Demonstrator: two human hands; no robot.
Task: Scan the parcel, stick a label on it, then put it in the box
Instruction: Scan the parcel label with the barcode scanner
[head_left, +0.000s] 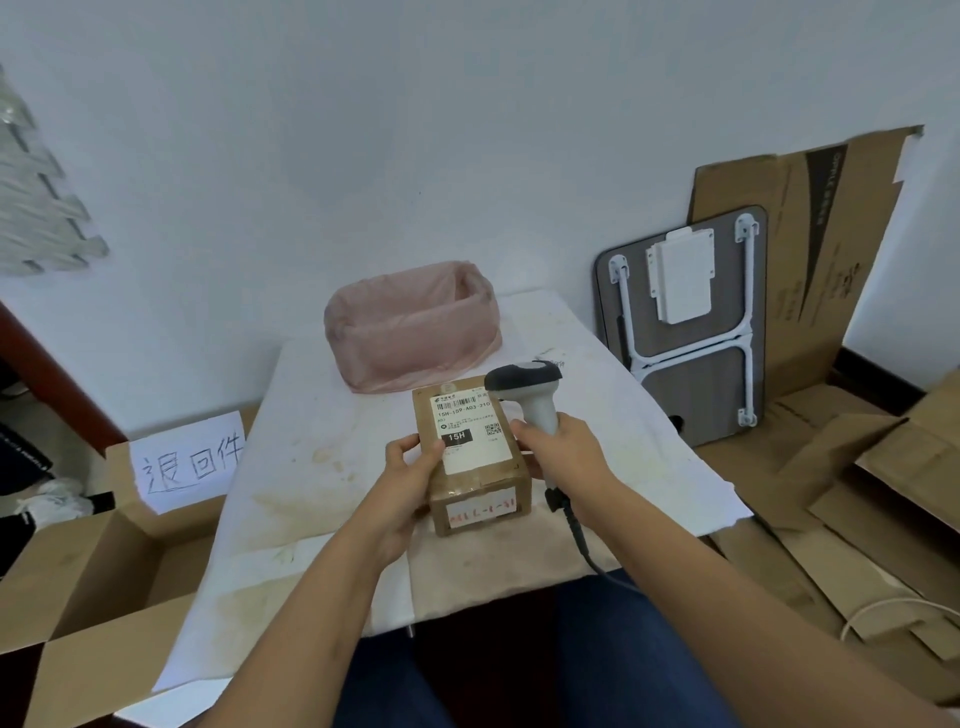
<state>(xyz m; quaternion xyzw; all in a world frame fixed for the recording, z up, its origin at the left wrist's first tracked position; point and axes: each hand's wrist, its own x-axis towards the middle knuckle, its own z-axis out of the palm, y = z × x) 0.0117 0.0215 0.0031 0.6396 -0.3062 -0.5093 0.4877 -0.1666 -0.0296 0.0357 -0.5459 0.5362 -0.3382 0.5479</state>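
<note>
Legs: dark blue trousers (613, 660) filled the bottom edge, under the near rim of the table.
Left hand: left hand (410, 467) gripped the parcel's left side, thumb curled over the top face onto the edge of the shipping label, fingers wrapped beneath.
Right hand: right hand (563, 447) was closed round the pale handle of the scanner, just to the right of the parcel and touching its right edge.
Parcel: brown cardboard parcel (475, 457) sat over the middle of the table between both hands; whether it rested on the cloth or was lifted slightly I could not tell.
Shipping label: white shipping label (467, 431) covered most of the parcel's top face, with a barcode along its far end and a black block reading 15H.
Front strip: smaller white strip (480, 512) with red handwriting was stuck on the parcel's near face.
Scanner: scanner (527, 387) had its dark grey head above the parcel's far right corner; a black cable (576, 535) ran down from the handle's base.
Table: table (322, 467) wore a stained white cloth.
Pink bin: container lined with a pink bag (410, 327) stood at the far end of the table, beyond the parcel.
Box: open cardboard box (93, 582) stood on the floor left of the table, carrying a handwritten paper sign (189, 460).
Right side: folded small table (691, 322) and flattened cardboard (810, 249) leaned on the wall.
</note>
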